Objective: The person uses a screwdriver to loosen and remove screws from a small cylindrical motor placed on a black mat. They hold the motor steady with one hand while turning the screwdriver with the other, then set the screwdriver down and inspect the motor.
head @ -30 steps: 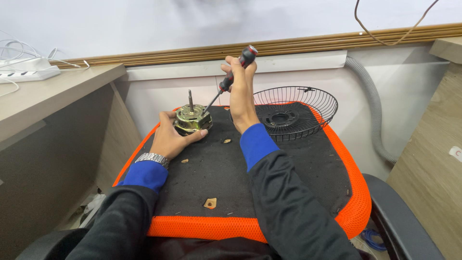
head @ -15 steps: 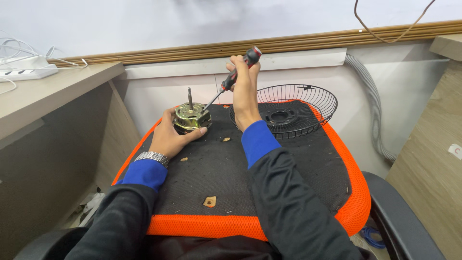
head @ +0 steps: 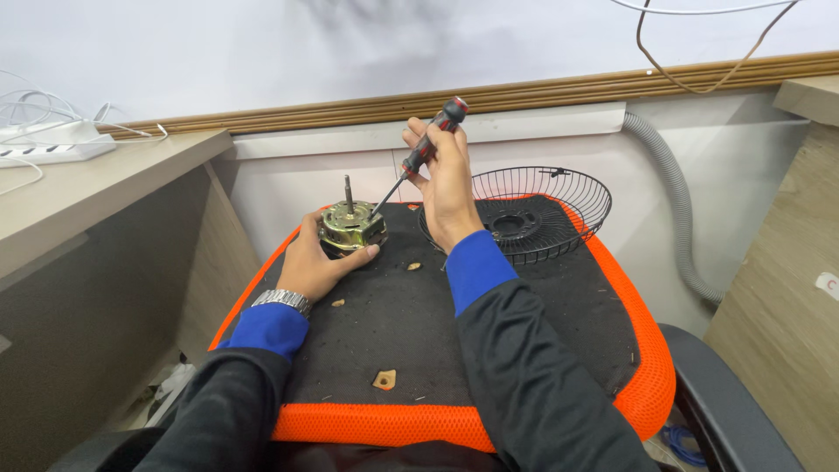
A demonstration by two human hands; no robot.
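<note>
On the black-and-orange surface (head: 524, 350), with the wire fan guard (head: 533, 214) just right of your grips, your left hand (head: 319, 262) clasps the motor (head: 351, 229) while your right hand (head: 447, 179) clenches the screwdriver (head: 421, 156), tip down onto it.

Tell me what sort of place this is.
Probably an informal repair corner in an office or workshop. The left hand steadies a small brass-coloured electric motor on an orange-edged black mesh chair seat; the right hand works a red-and-black screwdriver; a black wire fan guard lies beside.

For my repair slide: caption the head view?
Left hand steadies small motor; right hand angles screwdriver onto it.
</note>
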